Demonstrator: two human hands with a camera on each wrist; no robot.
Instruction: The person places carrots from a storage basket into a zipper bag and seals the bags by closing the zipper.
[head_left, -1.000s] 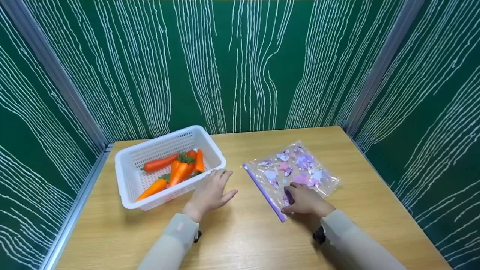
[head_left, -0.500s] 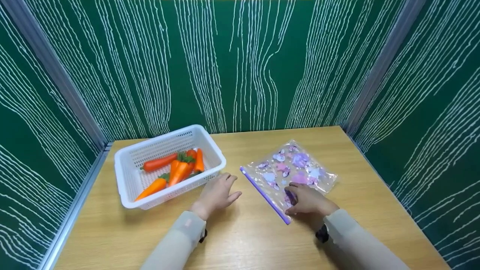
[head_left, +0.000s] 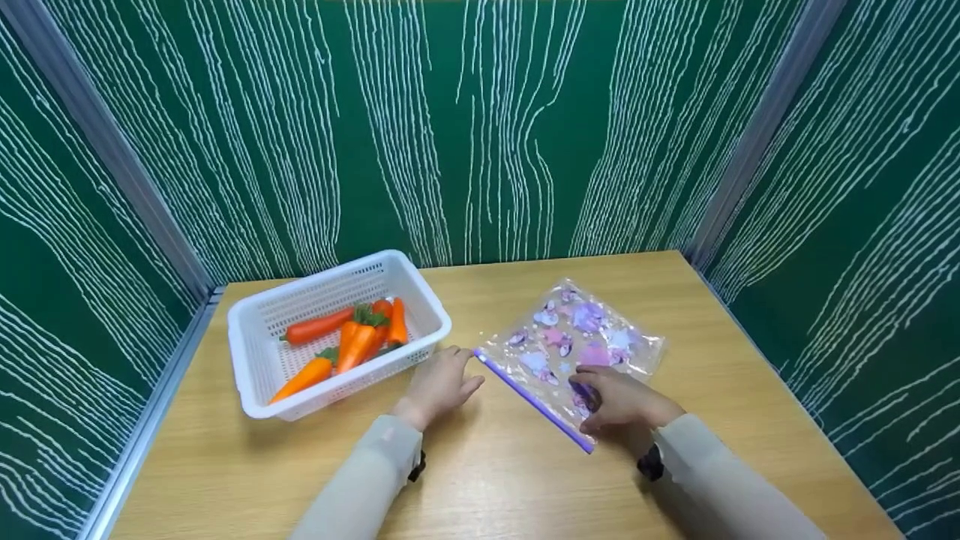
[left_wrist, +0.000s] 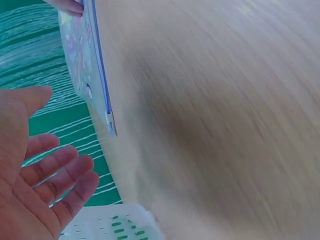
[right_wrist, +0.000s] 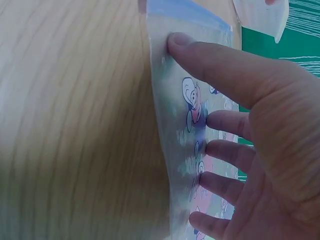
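Note:
A clear zip bag [head_left: 555, 345] printed with pink and purple figures lies flat on the table, its purple slider strip [head_left: 534, 402] facing the front left. My right hand [head_left: 626, 397] rests on the bag's near part, thumb and spread fingertips touching the plastic, as the right wrist view also shows. My left hand [head_left: 439, 386] is held between the basket and the bag's far-left corner, near the white slider [left_wrist: 109, 118]. Its fingers are relaxed and hold nothing. To its left stands a white plastic basket [head_left: 244, 360] with several orange and red carrots [head_left: 358, 345] inside.
The wooden table [head_left: 487, 495] extends in front of the hands. Green panels with white wavy lines [head_left: 487, 135] rise at the back and both sides, joined by grey metal posts [head_left: 757, 142].
The bag has slid left and toward me under my right hand, its slider strip turning slightly. My left hand has shifted a little right, away from the basket. The basket stays put.

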